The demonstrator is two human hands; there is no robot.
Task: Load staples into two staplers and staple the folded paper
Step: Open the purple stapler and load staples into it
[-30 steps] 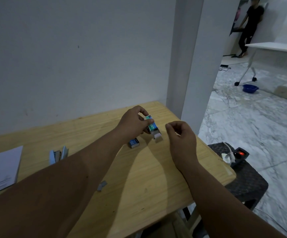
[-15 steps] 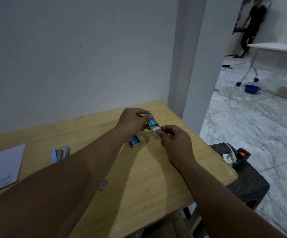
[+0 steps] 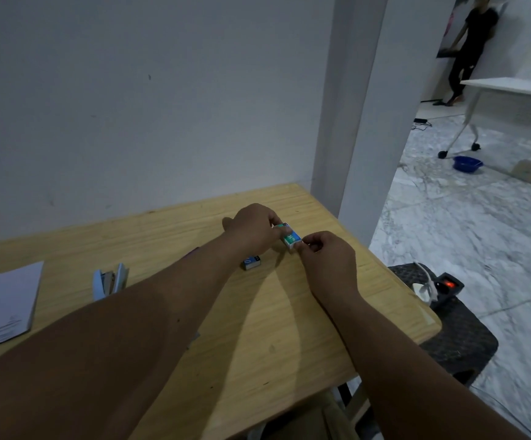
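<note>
My left hand (image 3: 253,228) grips a small green-and-white staple box (image 3: 289,238) just above the wooden table (image 3: 273,328). My right hand (image 3: 326,257) pinches the box's near end with thumb and forefinger. A second, blue staple box (image 3: 252,262) lies on the table below my left wrist. A light blue stapler (image 3: 110,281) lies opened up to the left. The folded white paper (image 3: 2,306) rests at the table's left edge. A small grey piece is mostly hidden under my left forearm.
A white wall stands close behind the table and a pillar (image 3: 362,106) at its right corner. A black stool with a power strip (image 3: 442,287) sits to the right. Farther off are a white table (image 3: 511,87), a blue bowl (image 3: 467,162) and a person (image 3: 470,42).
My right hand has moved left from open air and closed its fingertips on the end of the green staple box. My left hand keeps holding the box.
</note>
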